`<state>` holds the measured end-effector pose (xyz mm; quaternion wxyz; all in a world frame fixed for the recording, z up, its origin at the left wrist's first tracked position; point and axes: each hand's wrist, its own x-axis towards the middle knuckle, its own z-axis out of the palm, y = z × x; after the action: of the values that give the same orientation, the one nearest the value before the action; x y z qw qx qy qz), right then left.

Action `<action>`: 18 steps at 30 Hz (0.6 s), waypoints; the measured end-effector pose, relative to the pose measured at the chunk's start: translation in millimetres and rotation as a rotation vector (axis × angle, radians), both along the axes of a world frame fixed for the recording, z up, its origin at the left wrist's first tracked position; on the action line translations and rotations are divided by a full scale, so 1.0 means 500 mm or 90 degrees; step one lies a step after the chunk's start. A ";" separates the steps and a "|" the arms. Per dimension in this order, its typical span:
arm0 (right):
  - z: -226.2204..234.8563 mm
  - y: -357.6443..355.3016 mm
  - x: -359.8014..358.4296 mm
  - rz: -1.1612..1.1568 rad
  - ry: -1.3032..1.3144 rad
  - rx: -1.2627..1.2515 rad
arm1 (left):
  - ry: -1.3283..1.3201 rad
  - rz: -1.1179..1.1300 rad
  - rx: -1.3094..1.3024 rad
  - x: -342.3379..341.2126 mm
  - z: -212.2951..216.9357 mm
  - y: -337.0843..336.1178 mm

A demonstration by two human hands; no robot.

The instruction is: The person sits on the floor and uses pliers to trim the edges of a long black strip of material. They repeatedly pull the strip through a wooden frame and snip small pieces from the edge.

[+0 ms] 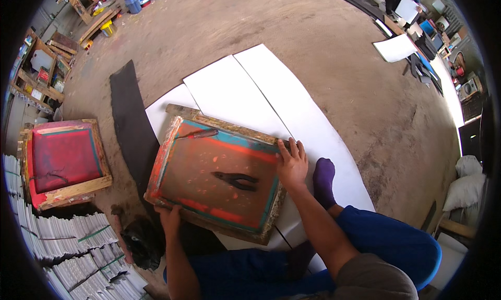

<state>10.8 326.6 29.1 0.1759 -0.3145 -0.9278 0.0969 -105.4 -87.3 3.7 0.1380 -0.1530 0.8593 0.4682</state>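
Note:
A wooden screen-printing frame (172, 195) lies at a slant in front of me, its mesh smeared with orange and teal paint. My left hand (169, 219) is closed around its near left edge, the fingertips partly hidden by the wood. At the far right corner, my right hand (293, 161) grips the frame's side with fingers over the rim. Dark pliers (236, 180) rest on the mesh near the middle, their handles toward my right hand. A red-handled screwdriver (197, 134) lies by the far left corner of the mesh. Neither hand touches these tools.
White sheets (313, 127) lie beneath the frame, beside a black strip (128, 112). A second frame, pink-red (68, 154), sits at left above stacked bundles of white paper (78, 234). My purple-socked foot (324, 180) is right of the frame. Another person (402, 0) is at the far right.

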 end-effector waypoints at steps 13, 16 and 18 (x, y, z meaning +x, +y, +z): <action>0.022 0.052 -0.054 0.055 -0.043 -0.136 | 0.046 -0.077 -0.076 -0.001 0.011 0.010; 0.024 0.055 -0.017 -0.018 -0.085 -0.166 | 0.033 -0.098 -0.108 -0.008 0.041 0.044; 0.052 0.042 -0.003 -0.032 -0.095 -0.167 | 0.023 -0.088 -0.090 -0.008 0.042 0.053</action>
<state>9.3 347.8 55.1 0.0662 -0.3642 -0.9095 0.1889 -109.4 -60.9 24.9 0.1437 -0.0942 0.9010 0.3984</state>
